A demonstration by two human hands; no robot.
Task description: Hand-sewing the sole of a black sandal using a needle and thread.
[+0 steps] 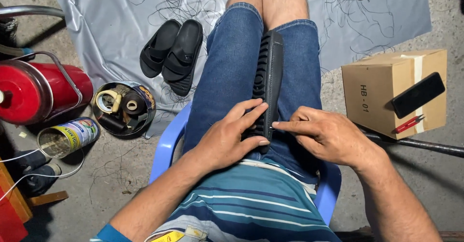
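Note:
A long black ribbed rubber sole piece [269,73] stands on edge between my thighs, running away from me over my blue denim shorts. My left hand [227,135] wraps around its near end, fingers over the ribbed side. My right hand [328,136] pinches the right edge of the piece near its near end, index finger stretched toward it. Whether a small tool or thread sits between those fingers is too small to tell.
I sit on a blue plastic chair [166,147]. A pair of black sandals [172,53] lies on a grey sheet [111,24] strewn with black threads. Left: a red cylinder [43,89], a round tin of tape rolls [124,107], an open can [67,136]. Right: a cardboard box [382,94] bearing a black phone [418,94] and red pen [408,124].

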